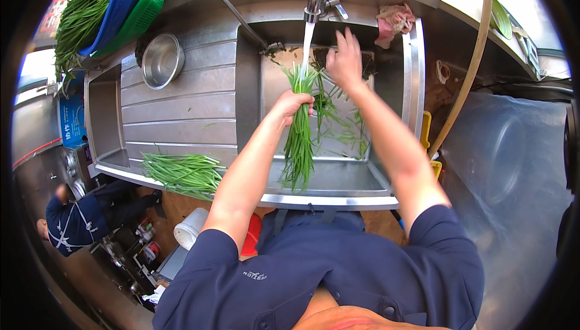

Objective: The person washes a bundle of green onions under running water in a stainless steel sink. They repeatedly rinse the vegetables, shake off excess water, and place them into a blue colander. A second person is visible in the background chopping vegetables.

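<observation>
My left hand (290, 106) is closed around the middle of a bunch of long green leaves (300, 140), apparently garlic chives. Water (308, 42) from a chrome faucet (314, 1) runs onto the pale cut ends of the bunch, over a stainless steel sink basin (276, 78). To the right of the stream, my right hand (346, 60) is raised with its fingers stretched out, slightly blurred, and holds nothing visible. Loose leaves (349, 126) lie on the basin floor below it. Another bunch of the greens (183, 173) rests at the drainboard's front edge.
A steel bowl (163, 61) stands on the ridged drainboard (181, 112). Behind it, a blue basket (120, 8) full of greens sits in a green crate (149, 8). A pink rag (395, 24) hangs at the back right corner. A wooden pole (471, 67) leans at right. Another person (79, 223) works at left.
</observation>
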A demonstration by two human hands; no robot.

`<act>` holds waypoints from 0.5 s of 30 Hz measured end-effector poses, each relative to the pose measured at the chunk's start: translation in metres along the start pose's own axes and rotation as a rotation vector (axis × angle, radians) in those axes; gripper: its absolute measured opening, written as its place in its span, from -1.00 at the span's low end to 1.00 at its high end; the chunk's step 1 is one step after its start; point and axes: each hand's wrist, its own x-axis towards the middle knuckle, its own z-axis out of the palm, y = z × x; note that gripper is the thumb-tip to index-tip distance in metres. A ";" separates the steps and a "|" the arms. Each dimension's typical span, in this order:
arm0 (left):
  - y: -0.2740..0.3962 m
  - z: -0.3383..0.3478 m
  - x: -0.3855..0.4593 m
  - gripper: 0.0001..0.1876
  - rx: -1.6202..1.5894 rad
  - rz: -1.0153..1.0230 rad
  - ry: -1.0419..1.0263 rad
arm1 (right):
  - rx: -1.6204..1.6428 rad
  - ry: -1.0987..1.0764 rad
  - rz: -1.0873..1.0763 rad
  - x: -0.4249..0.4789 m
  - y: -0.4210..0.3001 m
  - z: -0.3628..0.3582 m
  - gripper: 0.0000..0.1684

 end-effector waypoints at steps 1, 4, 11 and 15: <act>-0.003 -0.001 0.010 -0.94 0.002 0.027 0.022 | 0.286 0.059 0.228 -0.024 -0.009 0.012 -0.26; -0.036 -0.001 0.030 -0.81 0.382 0.166 0.222 | 0.585 -0.616 0.753 -0.059 -0.062 0.012 -0.38; -0.023 0.002 -0.026 -0.60 1.159 0.125 0.414 | 0.709 -0.272 1.097 -0.045 -0.001 0.104 -0.64; -0.016 -0.013 -0.017 -0.59 1.164 0.033 0.478 | 0.525 -0.590 0.037 -0.085 -0.059 0.073 -0.53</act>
